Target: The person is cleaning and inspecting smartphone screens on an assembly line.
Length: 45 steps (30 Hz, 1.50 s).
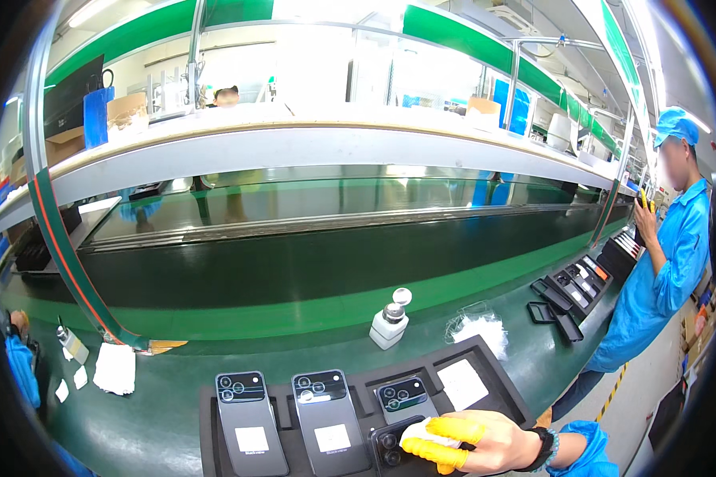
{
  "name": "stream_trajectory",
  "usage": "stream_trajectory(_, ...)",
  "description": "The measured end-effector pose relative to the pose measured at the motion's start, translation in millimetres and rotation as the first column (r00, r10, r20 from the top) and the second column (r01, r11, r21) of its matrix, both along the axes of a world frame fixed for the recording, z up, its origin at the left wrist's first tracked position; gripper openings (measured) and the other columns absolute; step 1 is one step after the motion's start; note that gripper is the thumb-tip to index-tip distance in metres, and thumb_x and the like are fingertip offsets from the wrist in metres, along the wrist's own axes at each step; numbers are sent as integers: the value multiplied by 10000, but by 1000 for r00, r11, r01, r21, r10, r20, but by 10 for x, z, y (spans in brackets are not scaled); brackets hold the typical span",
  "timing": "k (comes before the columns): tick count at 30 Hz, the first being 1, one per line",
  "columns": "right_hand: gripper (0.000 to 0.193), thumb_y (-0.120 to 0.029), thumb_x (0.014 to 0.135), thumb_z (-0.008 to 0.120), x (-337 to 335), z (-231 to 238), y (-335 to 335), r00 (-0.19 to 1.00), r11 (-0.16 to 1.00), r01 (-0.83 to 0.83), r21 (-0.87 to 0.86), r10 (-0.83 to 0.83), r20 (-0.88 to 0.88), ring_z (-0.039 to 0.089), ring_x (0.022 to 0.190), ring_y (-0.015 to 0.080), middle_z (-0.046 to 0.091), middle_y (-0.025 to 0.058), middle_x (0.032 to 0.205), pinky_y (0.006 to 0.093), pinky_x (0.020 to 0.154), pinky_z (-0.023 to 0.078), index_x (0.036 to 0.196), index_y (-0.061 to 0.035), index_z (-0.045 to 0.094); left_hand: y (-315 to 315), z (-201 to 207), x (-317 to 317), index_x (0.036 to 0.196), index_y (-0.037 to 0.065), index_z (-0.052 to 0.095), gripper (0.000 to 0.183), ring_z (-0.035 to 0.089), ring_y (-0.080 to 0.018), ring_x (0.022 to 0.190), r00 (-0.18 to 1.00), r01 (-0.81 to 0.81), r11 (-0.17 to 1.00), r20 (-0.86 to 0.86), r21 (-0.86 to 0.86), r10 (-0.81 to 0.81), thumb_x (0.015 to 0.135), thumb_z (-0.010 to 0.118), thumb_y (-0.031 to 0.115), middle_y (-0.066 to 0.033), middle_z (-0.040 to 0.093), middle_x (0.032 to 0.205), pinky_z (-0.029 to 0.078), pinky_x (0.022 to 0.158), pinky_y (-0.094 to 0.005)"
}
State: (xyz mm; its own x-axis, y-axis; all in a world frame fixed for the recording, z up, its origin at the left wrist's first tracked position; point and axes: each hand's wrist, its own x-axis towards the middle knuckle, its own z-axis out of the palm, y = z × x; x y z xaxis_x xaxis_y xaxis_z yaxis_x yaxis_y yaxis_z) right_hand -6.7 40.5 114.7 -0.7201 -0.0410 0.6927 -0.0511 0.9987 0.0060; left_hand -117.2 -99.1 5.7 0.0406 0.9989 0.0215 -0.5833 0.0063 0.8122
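Observation:
My right hand [485, 441], with yellow finger covers, a dark wristband and a beaded bracelet, comes in at the lower right. Its closed fingers press a white wipe [415, 434] against a dark phone [386, 451], whose camera lenses show beside the fingertips; its lower part is cut off. My left hand does not show. Under and around lies a black foam tray [501, 374]. Two grey phones, one at left [250, 417] and one in the middle [326, 413], rest back up in it, each with a white label. Another grey phone [402, 395] sits behind my fingers, partly covered.
Beyond the tray stand a white dispenser bottle [390, 324] and a pile of white wipes [485, 332]. A small bottle [73, 346] and white cloth [115, 368] lie left. A dark conveyor belt [310, 270] runs behind. At right, a person in blue [668, 238] stands near black trays [573, 290].

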Motion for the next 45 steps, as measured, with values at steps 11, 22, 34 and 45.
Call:
stream_trajectory(11, 429, -14, 587, 716, 87, -133, 48, 951, 952, 305, -35, -306, -32, 632, 714, 195, 597, 81, 880, 273, 618, 551, 984, -175, 710, -30, -127, 11, 1248, -39, 433, 456, 569, -142, 917, 992, 12, 998, 123, 57, -19, 893, 524, 231, -106, 566, 1102, 457, 796, -259)
stream_trajectory(22, 443, -46, 564, 668, 57, 36, -41, 999, 998, 38, -49, -40, -31, 610, 790, 287, 574, 153, 988, 347, 674, 520, 1005, -15, 664, -106, -215, -71, 1209, -76, 462, 423, 618, -221, 888, 982, 88, 992, 172, -90, -72, 867, 486, 170, -171, 610, 1036, 491, 789, -310)
stream_trajectory(34, 450, -85, 635, 593, 145, -110, -271, 983, 1000, 10, -9, -9, 185, 592, 828, 290, 539, 171, 1052, 372, 739, 506, 1067, 45, 596, -73, -253, -13, 1203, -75, 466, 413, 621, -226, 877, 990, -14, 999, 137, -48, 21, 873, 482, 173, -172, 617, 1003, 495, 782, -311)
stream_trajectory(45, 374, -120, 605, 669, 105, 85, -136, 975, 978, 204, -36, -206, -86, 558, 815, 229, 605, 60, 951, 343, 706, 438, 976, -89, 692, -79, -226, 30, 1179, -67, 467, 486, 621, -229, 868, 995, -62, 993, 70, -103, 69, 878, 503, 313, -173, 610, 1000, 504, 773, -311)
